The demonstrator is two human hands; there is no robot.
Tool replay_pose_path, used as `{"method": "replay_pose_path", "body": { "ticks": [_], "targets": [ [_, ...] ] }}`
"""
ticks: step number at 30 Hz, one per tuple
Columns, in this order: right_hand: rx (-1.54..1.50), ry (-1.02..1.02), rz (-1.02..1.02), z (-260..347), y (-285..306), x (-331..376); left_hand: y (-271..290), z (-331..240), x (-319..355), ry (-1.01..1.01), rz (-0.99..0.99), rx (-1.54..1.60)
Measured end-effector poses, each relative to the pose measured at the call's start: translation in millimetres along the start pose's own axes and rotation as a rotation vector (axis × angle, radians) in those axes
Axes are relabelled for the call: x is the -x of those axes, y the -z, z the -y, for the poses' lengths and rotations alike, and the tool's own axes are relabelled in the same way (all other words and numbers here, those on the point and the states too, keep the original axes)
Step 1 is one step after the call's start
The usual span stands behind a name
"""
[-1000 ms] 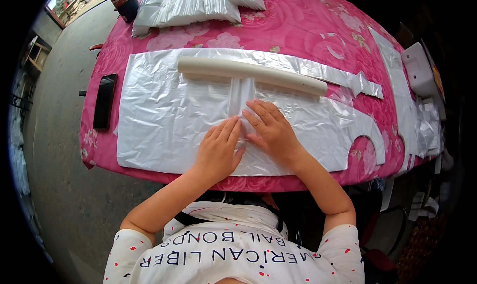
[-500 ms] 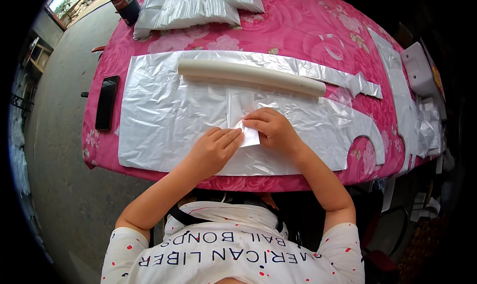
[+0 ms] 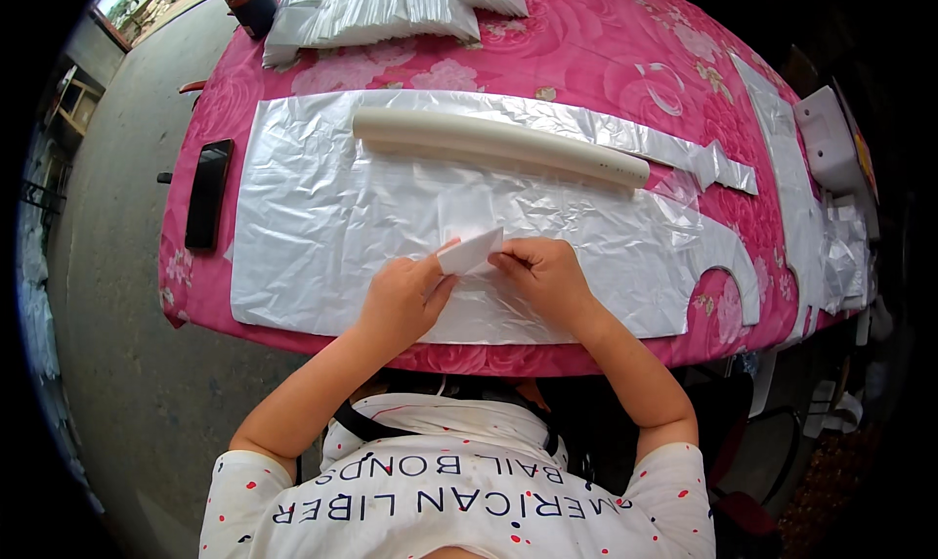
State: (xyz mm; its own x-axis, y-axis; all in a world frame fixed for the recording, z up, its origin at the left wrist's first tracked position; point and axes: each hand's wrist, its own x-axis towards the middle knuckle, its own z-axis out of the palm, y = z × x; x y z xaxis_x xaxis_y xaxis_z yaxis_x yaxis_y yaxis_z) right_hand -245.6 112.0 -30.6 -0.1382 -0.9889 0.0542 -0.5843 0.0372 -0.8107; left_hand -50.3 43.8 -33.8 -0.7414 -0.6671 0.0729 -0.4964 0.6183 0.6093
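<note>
Folding step under way: left hand [image 3: 403, 300] and right hand [image 3: 543, 274] both pinch a small folded plastic piece [image 3: 469, 252] above the silver sheet [image 3: 322, 236]; judged next need, a firm, even crease.

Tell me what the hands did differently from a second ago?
Both hands went from lying flat on the silvery plastic sheet to pinching a small folded white piece. The left hand and right hand pulled back toward the person and lifted its edge between them. The white tube, black phone and stack of bags stayed put on the pink table.
</note>
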Motion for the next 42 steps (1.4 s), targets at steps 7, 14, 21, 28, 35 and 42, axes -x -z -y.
{"method": "replay_pose_path", "body": {
  "ticks": [7,14,21,28,35,42],
  "targets": [
    [-0.130,-0.485,0.206,5.6,7.8,-36.5,4.6,5.1,-32.7,0.304,-0.039,0.330],
    [-0.100,-0.571,0.276,1.5,8.8,-47.0,8.6,0.4,-37.2,0.183,-0.190,0.256],
    [-0.064,-0.529,0.246,5.0,6.5,-47.4,-23.6,-4.6,-40.3,-0.314,-0.194,-0.136],
    [0.000,-0.515,0.173,4.7,1.3,-41.9,-39.1,1.1,-40.1,-0.190,-0.093,-0.237],
    [0.246,-0.357,0.010,13.3,4.3,-13.1,-41.3,4.7,-37.9,-0.193,-0.084,-0.259],
    [0.431,0.024,-0.075,8.1,14.4,-9.1,-19.4,12.1,-13.0,-0.251,-0.285,0.119]
  ]
}}
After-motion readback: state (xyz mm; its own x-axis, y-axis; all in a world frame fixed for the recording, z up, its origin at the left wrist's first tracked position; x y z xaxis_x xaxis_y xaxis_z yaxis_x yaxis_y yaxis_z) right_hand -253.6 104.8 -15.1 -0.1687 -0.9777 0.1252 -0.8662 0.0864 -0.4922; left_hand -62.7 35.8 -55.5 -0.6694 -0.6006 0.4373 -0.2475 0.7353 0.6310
